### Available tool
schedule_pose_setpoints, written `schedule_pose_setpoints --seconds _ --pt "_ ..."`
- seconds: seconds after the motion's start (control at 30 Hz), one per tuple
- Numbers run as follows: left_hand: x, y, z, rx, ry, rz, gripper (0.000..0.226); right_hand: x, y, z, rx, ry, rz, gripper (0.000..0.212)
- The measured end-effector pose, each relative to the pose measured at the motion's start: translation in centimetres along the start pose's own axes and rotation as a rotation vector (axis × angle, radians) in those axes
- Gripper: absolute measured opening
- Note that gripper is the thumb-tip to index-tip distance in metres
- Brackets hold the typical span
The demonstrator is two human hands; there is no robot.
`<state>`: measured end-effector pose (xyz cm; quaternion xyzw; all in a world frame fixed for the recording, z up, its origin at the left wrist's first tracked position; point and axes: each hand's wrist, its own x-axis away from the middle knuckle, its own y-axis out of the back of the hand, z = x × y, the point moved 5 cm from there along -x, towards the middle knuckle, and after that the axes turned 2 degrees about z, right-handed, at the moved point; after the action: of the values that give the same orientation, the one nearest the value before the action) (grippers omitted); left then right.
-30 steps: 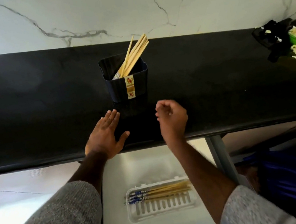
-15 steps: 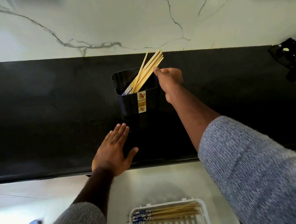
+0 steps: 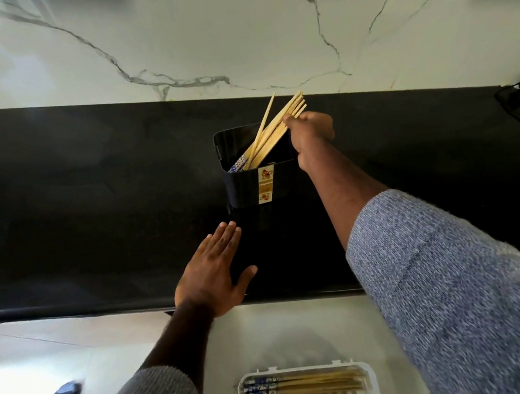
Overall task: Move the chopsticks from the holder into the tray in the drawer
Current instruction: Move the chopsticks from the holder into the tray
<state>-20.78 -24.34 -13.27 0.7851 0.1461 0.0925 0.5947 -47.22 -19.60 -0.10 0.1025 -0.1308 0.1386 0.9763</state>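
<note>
The right hand (image 3: 310,134) pinches the leaning chopsticks (image 3: 271,132) near their tops to lift them from the holder (image 3: 260,183) (left hand (image 3: 211,279) lies flat, fingers straight, bracing on the counter (image 3: 87,203)).

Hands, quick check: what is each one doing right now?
Left hand: open, flat on the black countertop.
Right hand: gripping the light wooden chopsticks in the black rectangular holder.

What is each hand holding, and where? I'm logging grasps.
Right hand grips the chopsticks near their upper ends, above the holder. Left hand holds nothing.
</note>
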Motion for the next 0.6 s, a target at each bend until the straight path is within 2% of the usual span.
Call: schedule_pose_setpoints --seconds 0.27,0.5,0.6 --pt "0.0 0.1 -0.1 0.008 -0.003 -0.006 0.079 0.9 1.8 0.3 -0.056 0.051 -0.053 0.014" --pt "0.0 0.1 0.0 0.002 0.008 0.007 0.081 1.9 5.1 0.7 -0.235 0.173 -0.139 0.017" --pt "-0.1 0.1 0.0 -0.014 0.015 0.009 0.082 2.7 6.9 0.7 -0.340 0.169 -0.197 0.011"
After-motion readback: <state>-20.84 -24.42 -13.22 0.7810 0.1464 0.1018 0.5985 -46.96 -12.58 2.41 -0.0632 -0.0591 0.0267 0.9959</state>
